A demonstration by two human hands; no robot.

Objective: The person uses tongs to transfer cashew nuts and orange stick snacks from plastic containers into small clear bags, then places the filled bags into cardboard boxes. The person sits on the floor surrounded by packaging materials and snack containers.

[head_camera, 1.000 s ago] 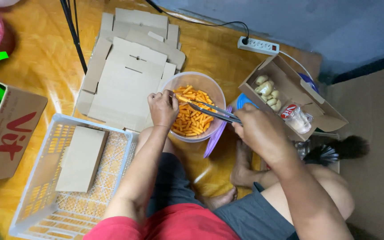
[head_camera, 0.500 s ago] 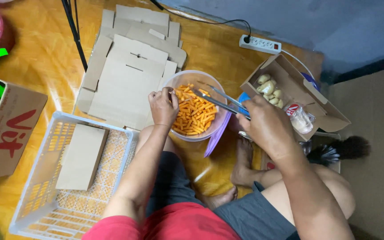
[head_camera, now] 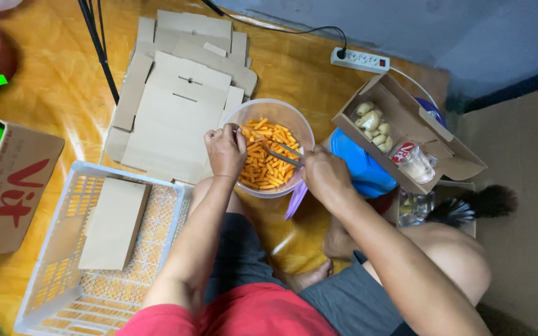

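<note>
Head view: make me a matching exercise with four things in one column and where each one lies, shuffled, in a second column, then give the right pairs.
Things:
1. metal tongs
2. folded cardboard piece
3. white power strip
4. small dumplings

Places:
A. in the open cardboard box at the right
B. in the right hand, tips in the clear bowl of orange snack sticks
C. inside the white plastic basket
D. on the floor near the wall, cable plugged in

The left hand grips the bowl's rim.

Pairs: 1-B, 2-C, 3-D, 4-A
</note>
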